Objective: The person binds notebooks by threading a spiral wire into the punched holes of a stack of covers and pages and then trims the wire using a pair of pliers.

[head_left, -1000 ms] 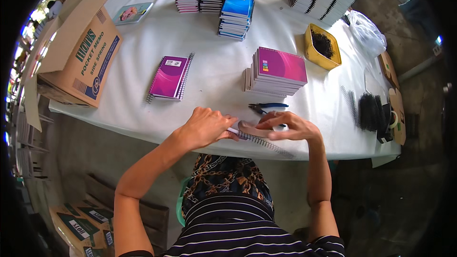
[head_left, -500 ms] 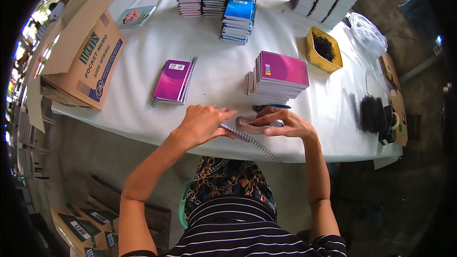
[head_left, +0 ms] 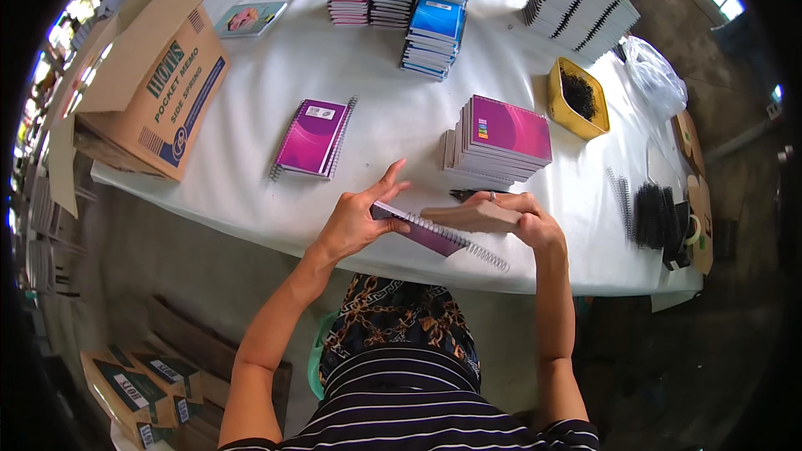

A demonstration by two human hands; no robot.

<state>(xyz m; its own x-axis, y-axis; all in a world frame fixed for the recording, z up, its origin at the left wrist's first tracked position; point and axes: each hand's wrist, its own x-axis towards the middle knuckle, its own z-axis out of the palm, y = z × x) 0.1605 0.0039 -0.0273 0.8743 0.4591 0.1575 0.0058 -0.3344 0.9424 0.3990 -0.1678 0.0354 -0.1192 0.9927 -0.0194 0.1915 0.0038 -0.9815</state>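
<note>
Close to the table's front edge, my left hand (head_left: 347, 224) grips a small purple notebook (head_left: 428, 235) by its left end, thumb in front and some fingers stretched up. A wire spiral (head_left: 487, 257) runs along the notebook's upper edge and sticks out past its right end. My right hand (head_left: 528, 215) is closed on a flat tan block (head_left: 469, 217), somewhat blurred, its left end by the spiral; whether they touch I cannot tell. Behind that hand lies a dark plier-like tool (head_left: 460, 195), partly hidden. A stack of purple notebooks (head_left: 511, 129) stands just beyond.
Purple spiral notebooks (head_left: 314, 139) lie to the left, beside a large open carton (head_left: 167, 108). Blue notebook stacks (head_left: 436, 25) stand farther back. On the right are a yellow tub (head_left: 603, 121) of black pieces, a plastic bag (head_left: 656, 75) and black coils (head_left: 653, 215).
The notebook in my left hand has tilted, so its purple cover shows. My right hand has shifted right and lifted the tan block slightly. The whole view has shifted a little.
</note>
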